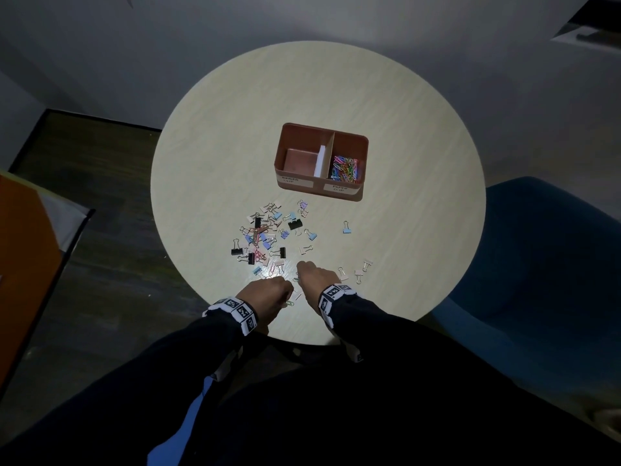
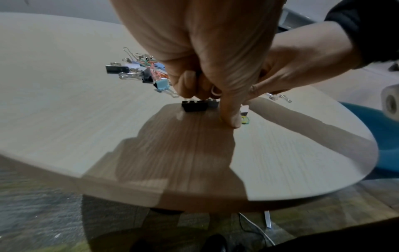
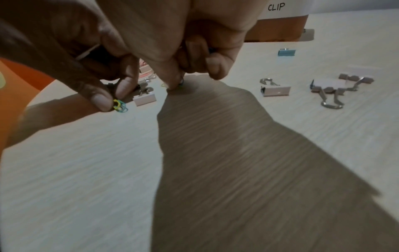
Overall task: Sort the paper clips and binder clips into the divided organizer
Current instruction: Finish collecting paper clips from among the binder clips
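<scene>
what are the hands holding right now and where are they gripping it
The left hand pinches small yellow and teal paper clips at its fingertips. The right hand presses a fingertip on a clip on the table; hold unclear.

Round table (image 1: 369, 95): organizer (image 1: 321, 188), scattered clips (image 1: 268, 233)

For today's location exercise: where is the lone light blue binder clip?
In the head view, the light blue binder clip lies alone on the table, right of the scattered pile, below the organizer's right end.

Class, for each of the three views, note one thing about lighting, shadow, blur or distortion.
Head view: table lit, surrounding room dark, edges vignetted. Left wrist view: left hand casts a broad shadow toward the camera; table rim bends from wide-angle distortion. Right wrist view: near tabletop streaks with blur.
</scene>
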